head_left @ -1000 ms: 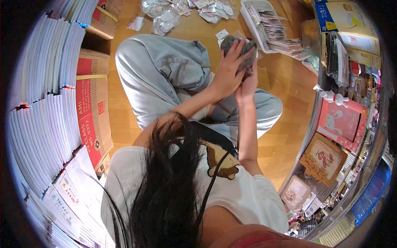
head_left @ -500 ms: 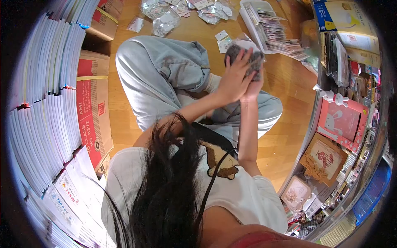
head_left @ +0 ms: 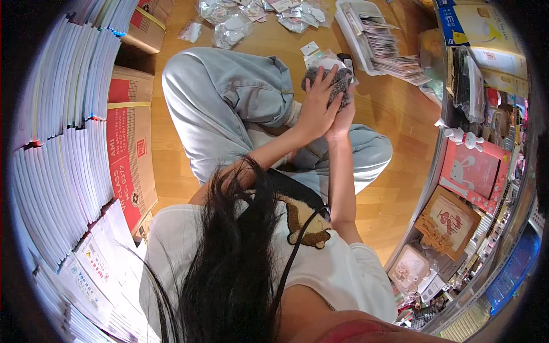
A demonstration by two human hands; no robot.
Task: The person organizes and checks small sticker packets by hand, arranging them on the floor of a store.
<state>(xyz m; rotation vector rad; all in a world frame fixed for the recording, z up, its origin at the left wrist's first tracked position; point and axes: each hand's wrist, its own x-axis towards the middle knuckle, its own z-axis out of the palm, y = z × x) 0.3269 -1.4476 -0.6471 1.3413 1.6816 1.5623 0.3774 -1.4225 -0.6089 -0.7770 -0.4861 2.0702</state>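
Observation:
Above the floor in front of my crossed legs, a grey fluffy item (head_left: 328,81) is sandwiched between my hands. White and clear packaging (head_left: 329,62) shows beyond its top edge. My left hand (head_left: 318,106) lies across the near face of the fluff, fingers stretched over it. From the right, my right hand (head_left: 343,117) supports it, its fingers mostly hidden behind the item. Close by on the floor are a small carded packet (head_left: 310,49) and a dark object (head_left: 345,59) whose kind I cannot make out.
A white plastic basket (head_left: 350,35) holds a row of carded packets, some spilling over its side. Several clear bags (head_left: 231,31) lie on the floor at the top. Stacked notebooks (head_left: 63,177) and red-brown cartons (head_left: 128,148) line the left; a crowded shelf (head_left: 420,211) lines the right.
My hands have shifted slightly left and down with the grey fluffy item. The dark object beside the basket now shows.

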